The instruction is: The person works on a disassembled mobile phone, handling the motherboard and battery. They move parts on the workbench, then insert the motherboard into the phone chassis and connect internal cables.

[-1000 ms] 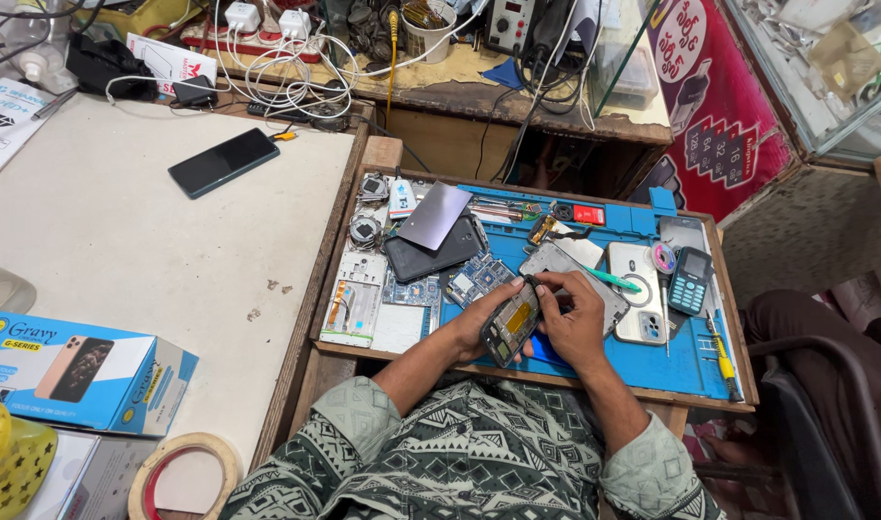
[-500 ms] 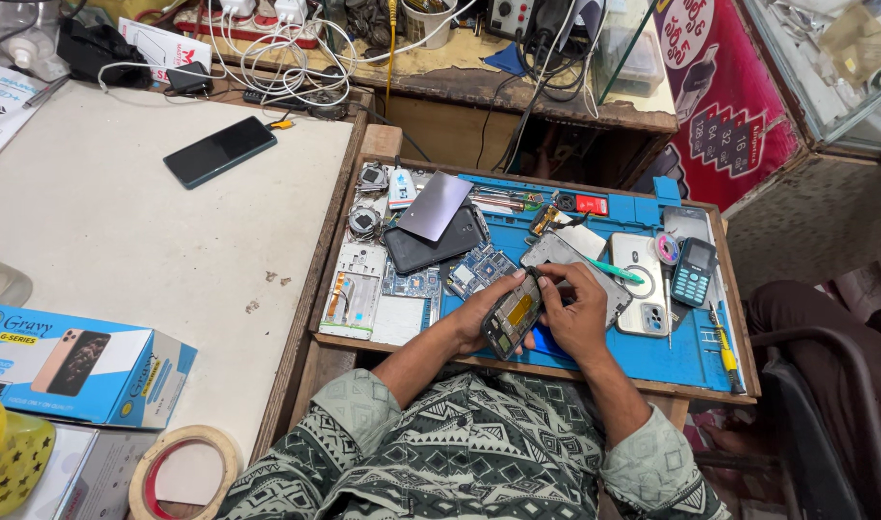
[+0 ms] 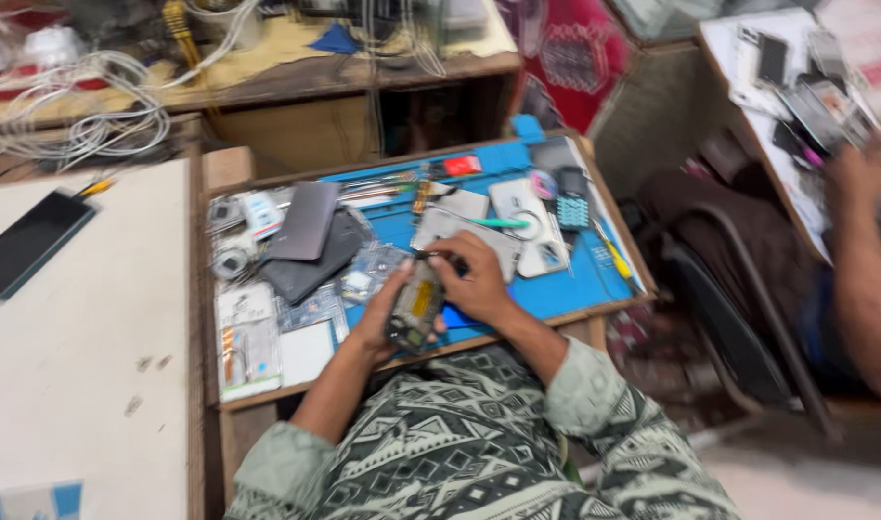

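Opened phone point(image 3: 414, 306): held just above the near edge of the blue mat point(image 3: 566, 279), its back cover off so the yellowish inside faces up; tilted toward the person, likely for a clear look inside.
Left hand point(image 3: 383, 323): wrapped around the phone's lower end from beneath, fingers closed on it as a support.
Right hand point(image 3: 474, 279): closed on the phone's upper end, fingertips pinched at its top edge; whether a small tool is gripped there cannot be told through the blur.
Surface point(image 3: 267, 385): a wooden tray-like top, crowded with parts kept within reach.
Grey covers point(image 3: 310, 231): stacked left of the hands, set aside.
Teal-handled tool point(image 3: 498, 222): laid on the mat beyond the hands.
Co-worker's arm point(image 3: 859, 260): at the right, busy over another surface.
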